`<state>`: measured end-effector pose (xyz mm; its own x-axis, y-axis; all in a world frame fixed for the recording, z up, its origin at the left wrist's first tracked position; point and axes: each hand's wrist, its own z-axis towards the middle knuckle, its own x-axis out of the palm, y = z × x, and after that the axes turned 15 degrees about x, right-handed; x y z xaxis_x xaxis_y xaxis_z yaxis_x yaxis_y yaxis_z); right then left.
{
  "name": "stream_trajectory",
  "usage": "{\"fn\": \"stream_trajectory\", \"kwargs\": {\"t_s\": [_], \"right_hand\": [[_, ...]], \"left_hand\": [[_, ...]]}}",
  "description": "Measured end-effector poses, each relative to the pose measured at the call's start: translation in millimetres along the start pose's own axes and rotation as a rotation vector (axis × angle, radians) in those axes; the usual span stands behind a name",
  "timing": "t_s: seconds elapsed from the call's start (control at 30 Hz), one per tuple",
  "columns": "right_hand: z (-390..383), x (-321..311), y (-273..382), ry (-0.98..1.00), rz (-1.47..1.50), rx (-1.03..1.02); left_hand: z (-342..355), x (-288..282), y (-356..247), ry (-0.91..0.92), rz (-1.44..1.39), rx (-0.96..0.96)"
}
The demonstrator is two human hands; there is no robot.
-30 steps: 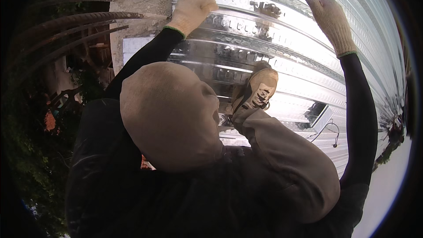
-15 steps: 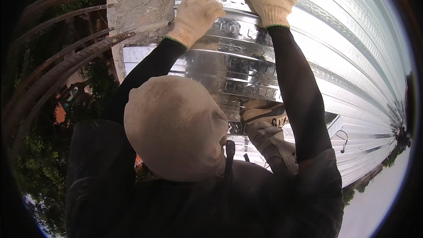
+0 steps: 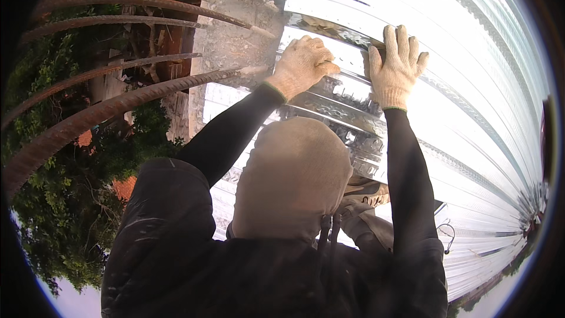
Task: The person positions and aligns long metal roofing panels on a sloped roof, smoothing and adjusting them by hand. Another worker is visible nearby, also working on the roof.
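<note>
Bright ribbed metal deck [image 3: 471, 141] fills the middle and right of the site, its ribs running toward the right and washed out by glare at the far side. On the left the deck meets a block of rough concrete [image 3: 235, 38], and several rusty rebars [image 3: 135, 91] are set in it, curving out to the left. Beyond them are green trees [image 3: 59, 229] and, through the leaves, a patch of orange [image 3: 125, 188].

The person leans over the deck in black sleeves and pale knit gloves. The left hand [image 3: 304, 66] is just beside the concrete, over the deck's left part, its fingers curled in; I cannot tell whether they grip anything. The right hand [image 3: 394, 73], to the right of it, looks laid palm down on the deck, fingers spread and pointing to the far side, grasping nothing I can see. A dark, mottled strip [image 3: 329, 26] of metal runs just beyond both hands. Nearer, a tan-clad knee [image 3: 291, 176] is bent up, with a tan shoe [image 3: 372, 193] partly hidden to its right. A thin cable [image 3: 449, 238] loops over the near right part of the deck.
</note>
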<state>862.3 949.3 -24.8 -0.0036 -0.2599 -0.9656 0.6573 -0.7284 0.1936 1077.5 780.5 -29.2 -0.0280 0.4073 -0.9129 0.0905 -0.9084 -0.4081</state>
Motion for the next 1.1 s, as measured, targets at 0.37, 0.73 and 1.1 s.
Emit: {"fn": "stream_trajectory", "kwargs": {"t_s": [0.37, 0.73, 1.1], "right_hand": [[2.0, 9.5, -1.0, -0.042, 0.055, 0.043], [24.2, -44.3, -46.4, 0.095, 0.325, 0.081], [-2.0, -28.4, -247.5, -0.418, -0.039, 1.464]], "left_hand": [[101.4, 7.2, 14.4, -0.494, 0.348, -0.099], [110.9, -1.1, 17.1, -0.550, 0.488, 0.123], [85.3, 15.9, 39.4, -0.488, 0.619, 0.090]]}}
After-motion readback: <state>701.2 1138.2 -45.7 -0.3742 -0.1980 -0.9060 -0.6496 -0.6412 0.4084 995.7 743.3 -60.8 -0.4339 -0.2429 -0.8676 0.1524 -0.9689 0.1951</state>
